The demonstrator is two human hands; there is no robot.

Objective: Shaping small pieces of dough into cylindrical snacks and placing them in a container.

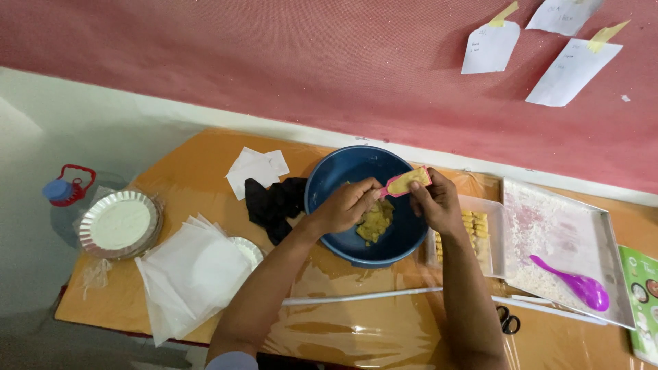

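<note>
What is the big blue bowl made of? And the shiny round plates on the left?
The blue bowl looks like plastic: one even colour with a dull sheen and a thick smooth rim. The round plates look like thin metal foil, probably aluminium: silvery, bright, with a crimped, ridged rim.

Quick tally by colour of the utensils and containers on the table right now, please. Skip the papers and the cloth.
Blue: 1, the bowl
Pink: 1, the small mould held over the bowl by the left hand and right hand
Purple: 1, the spoon
Silver: 2, the foil plate and the metal tray
Clear: 1, the plastic box
Black: 1, the scissors
Total: 7
</note>
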